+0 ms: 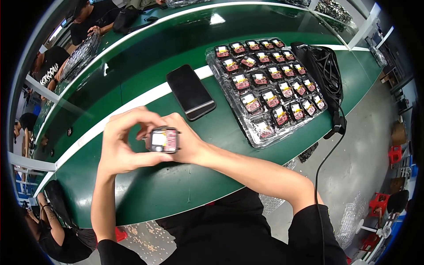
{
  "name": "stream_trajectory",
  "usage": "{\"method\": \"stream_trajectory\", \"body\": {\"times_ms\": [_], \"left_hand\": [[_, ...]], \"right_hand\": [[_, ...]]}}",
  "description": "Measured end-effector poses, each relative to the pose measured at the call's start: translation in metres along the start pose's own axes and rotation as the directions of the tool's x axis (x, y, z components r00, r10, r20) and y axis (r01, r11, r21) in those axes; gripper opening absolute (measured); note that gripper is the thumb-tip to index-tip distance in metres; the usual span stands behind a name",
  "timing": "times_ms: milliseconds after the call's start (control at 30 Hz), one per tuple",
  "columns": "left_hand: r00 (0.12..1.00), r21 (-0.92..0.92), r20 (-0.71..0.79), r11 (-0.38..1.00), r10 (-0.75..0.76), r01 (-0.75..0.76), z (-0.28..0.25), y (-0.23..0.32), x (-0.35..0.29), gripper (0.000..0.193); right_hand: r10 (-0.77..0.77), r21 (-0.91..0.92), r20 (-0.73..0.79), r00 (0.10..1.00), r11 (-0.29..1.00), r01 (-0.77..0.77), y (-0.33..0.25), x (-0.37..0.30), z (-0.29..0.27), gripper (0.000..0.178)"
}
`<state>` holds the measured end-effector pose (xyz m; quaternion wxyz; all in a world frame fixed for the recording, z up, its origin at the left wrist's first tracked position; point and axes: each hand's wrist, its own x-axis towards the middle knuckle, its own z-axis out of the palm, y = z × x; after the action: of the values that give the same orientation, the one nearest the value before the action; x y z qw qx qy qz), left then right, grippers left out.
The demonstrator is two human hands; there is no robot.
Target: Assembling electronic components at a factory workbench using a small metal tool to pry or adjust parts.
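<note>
A small square smartwatch case (164, 140), black-rimmed with white, yellow and pink parts on its upward face, is held up over the near left of the green table. My left hand (118, 143) curls round it, the thumb along its lower edge and the forefinger arched above. Close against the case's far side is my right hand (185, 134), closed, its fingertips mostly hidden behind the case. What those fingers grip cannot be made out. To the right, a clear plastic tray (255, 142) carries several rows of similar cases.
A black smartphone (191, 92) lies beyond my hands, beside the tray. Right of the tray sits a black bag with coiled cable (324, 73); its cord hangs across my right arm. A white strip (137, 101) runs along the green table (212, 174). Other people work at the left.
</note>
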<state>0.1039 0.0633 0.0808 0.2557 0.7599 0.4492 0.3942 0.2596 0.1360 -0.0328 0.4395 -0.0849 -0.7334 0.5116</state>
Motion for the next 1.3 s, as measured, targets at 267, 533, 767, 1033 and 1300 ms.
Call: {"method": "stream_trajectory", "body": {"times_ms": [267, 533, 767, 1033, 1300], "left_hand": [[0.839, 0.146, 0.508, 0.94, 0.196, -0.308, 0.101, 0.034, 0.124, 0.049], [0.86, 0.19, 0.448, 0.914, 0.245, -0.359, 0.108, 0.037, 0.115, 0.058], [0.942, 0.264, 0.321, 0.946, 0.097, -0.187, 0.106, 0.041, 0.019, 0.043], [0.888, 0.467, 0.459, 0.861, -0.042, -0.201, 0.163, 0.05, -0.029, 0.066], [0.879, 0.477, 0.476, 0.845, -0.018, -0.241, 0.169, 0.049, -0.023, 0.052]], "right_hand": [[0.212, -0.349, 0.145, 0.966, 0.925, -0.15, -0.013, -0.015, 0.005, 0.029], [0.371, 0.45, 0.53, 0.763, 0.639, -0.624, -0.134, -0.155, -0.042, 0.019], [0.987, 0.756, -0.108, 0.117, 0.158, -0.635, -0.1, -0.377, -0.127, 0.019], [0.689, 0.03, -0.721, -0.071, -0.072, -0.997, 0.173, -0.554, -0.157, 0.04], [0.755, -0.209, -0.506, 0.417, 0.361, -0.909, 0.357, -0.345, -0.048, 0.046]]}}
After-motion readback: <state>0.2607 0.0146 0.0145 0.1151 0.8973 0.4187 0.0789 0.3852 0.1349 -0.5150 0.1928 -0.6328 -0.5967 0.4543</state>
